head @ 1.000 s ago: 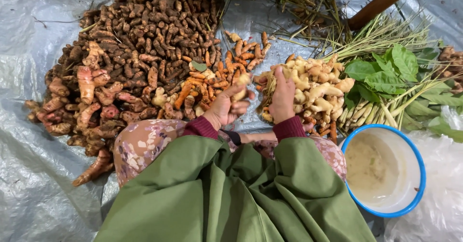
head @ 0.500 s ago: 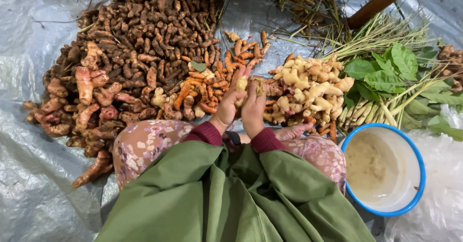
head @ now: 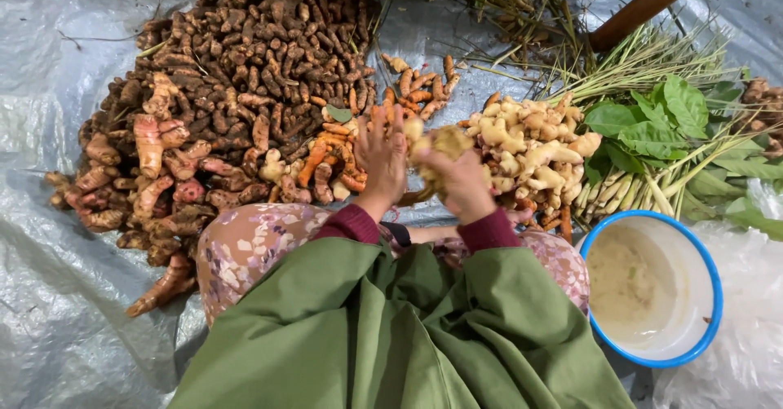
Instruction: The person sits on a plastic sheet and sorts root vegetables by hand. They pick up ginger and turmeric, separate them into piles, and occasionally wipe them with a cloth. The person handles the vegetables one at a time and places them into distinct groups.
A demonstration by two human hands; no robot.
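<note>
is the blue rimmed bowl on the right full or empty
Nearly empty. The bowl stands upright, its white inside showing only a thin pale smear on the bottom.

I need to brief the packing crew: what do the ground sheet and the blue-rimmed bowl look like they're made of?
Ground sheet: seems a woven plastic tarpaulin, grey and slightly glossy, with sharp crinkles that catch light. Blue-rimmed bowl: probably enamelled metal, given the smooth white inside and thin blue rim, though plastic can't be ruled out.

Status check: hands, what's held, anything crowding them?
Left hand open, fingers spread beside pale root. Right hand gripping it. Pale root pile right, orange roots left, close.
</note>
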